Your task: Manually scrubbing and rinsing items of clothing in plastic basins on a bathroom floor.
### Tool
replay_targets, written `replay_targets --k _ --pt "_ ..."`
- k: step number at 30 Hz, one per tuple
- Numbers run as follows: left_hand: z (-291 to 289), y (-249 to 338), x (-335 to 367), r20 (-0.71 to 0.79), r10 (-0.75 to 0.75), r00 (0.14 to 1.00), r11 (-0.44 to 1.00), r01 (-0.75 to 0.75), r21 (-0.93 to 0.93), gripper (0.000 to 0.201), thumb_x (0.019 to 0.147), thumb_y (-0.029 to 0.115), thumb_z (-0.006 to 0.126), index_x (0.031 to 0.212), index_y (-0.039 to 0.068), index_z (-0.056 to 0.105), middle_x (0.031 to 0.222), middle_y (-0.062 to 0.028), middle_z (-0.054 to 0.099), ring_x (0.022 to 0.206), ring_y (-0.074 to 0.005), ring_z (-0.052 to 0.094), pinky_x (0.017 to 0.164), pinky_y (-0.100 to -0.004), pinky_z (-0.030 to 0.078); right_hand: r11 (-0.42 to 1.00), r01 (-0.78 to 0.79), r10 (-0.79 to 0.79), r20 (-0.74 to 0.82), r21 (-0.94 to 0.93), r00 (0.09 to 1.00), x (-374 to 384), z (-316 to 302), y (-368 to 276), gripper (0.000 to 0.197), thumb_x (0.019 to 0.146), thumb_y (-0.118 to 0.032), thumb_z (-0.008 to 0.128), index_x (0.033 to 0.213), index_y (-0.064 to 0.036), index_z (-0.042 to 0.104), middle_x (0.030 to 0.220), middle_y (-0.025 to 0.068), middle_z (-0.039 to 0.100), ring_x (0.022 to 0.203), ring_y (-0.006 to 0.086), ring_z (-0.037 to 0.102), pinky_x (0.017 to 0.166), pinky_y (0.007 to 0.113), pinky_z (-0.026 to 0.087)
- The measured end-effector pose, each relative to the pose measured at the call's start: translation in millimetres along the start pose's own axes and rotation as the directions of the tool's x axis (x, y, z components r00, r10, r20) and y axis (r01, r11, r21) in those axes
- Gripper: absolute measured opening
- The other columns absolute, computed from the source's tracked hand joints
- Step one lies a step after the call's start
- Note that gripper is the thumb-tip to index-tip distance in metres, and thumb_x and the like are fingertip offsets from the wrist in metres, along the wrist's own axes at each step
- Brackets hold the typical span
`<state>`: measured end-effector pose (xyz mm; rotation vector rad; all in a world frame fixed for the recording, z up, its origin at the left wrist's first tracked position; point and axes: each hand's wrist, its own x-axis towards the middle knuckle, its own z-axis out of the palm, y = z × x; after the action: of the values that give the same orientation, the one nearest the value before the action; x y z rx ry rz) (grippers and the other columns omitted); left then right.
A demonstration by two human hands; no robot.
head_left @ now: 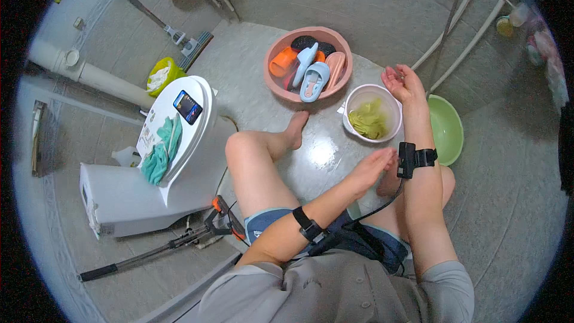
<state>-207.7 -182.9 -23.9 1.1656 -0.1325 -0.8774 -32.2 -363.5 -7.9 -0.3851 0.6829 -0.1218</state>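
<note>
My right hand (406, 87) is raised over the right rim of a small white basin (351, 128), its fingers loosely bent and apart with nothing in them. A wet yellow-green cloth (368, 121) lies crumpled in that basin. My left hand (372, 172) is stretched out flat toward my right forearm, close to a black device (407, 160) strapped there. I cannot tell whether its fingertips touch the device. Partly hidden behind my right forearm is a light green basin (447, 131).
Beyond my feet stands a pink basin (272, 84) full of slippers and sandals (314, 78). On the left, a phone (188, 107) and teal gloves (161, 154) lie on the closed toilet lid (160, 107). A long-handled tool (179, 240), a mop (185, 48) and a yellow-green bin (170, 78) are nearby.
</note>
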Motion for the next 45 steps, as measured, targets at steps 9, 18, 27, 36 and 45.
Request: replay_targets --k 9,18,27,36,45 --pt "0 -17 11 0.039 0.335 0.941 0.86 -0.323 0.395 0.03 0.07 -0.009 0.052 0.099 0.0 0.058 0.097 -0.0094 0.059 0.095 -0.0196 0.055 0.081 -0.0289 0.045 0.926 -0.02 0.029 -0.018 0.376 0.999 14 -23 2 0.018 0.078 -0.003 0.051 0.092 0.0003 0.039 0.097 0.0206 0.049 0.088 0.0294 0.052 0.082 0.047 0.046" --pt "-20 -33 35 -0.014 0.507 0.862 0.774 -0.448 0.448 0.034 0.069 -0.006 0.057 0.103 -0.001 0.058 0.106 -0.0129 0.056 0.101 -0.0257 0.054 0.088 -0.0307 0.042 0.771 -0.024 0.042 -0.012 0.636 0.999 33 -56 -4 0.037 0.077 -0.004 0.048 0.112 0.0066 0.04 0.096 0.0203 0.049 0.087 0.0288 0.051 0.077 0.039 0.047" --pt "-37 -24 60 0.07 0.69 0.72 0.542 -0.579 0.609 0.036 0.066 -0.004 0.057 0.101 0.0 0.059 0.095 -0.0151 0.06 0.092 -0.0314 0.056 0.083 -0.0365 0.044 0.639 -0.091 0.061 0.067 0.764 0.996 34 -58 -6 0.039 0.077 -0.006 0.048 0.113 0.0057 0.04 0.099 0.0212 0.049 0.086 0.0282 0.051 0.073 0.038 0.047" --pt "-54 -34 63 0.189 0.622 0.76 0.599 -0.617 0.51 0.033 0.072 0.0 0.055 0.105 0.001 0.058 0.095 -0.0154 0.06 0.091 -0.032 0.056 0.082 -0.0374 0.043 0.546 -0.072 0.041 0.059 0.835 0.997 39 -86 -4 0.041 0.079 -0.008 0.049 0.116 0.0049 0.039 0.104 0.0195 0.047 0.086 0.0262 0.05 0.073 0.037 0.047" --pt "-50 -38 51 0.115 0.621 0.775 0.61 -0.571 0.549 0.037 0.071 0.0 0.056 0.108 -0.004 0.053 0.102 -0.0177 0.056 0.096 -0.0346 0.053 0.085 -0.0377 0.043 0.509 -0.053 0.006 0.058 0.859 0.998 35 -88 2 0.043 0.078 -0.009 0.048 0.117 0.0052 0.038 0.104 0.0176 0.044 0.087 0.0242 0.048 0.07 0.034 0.046"
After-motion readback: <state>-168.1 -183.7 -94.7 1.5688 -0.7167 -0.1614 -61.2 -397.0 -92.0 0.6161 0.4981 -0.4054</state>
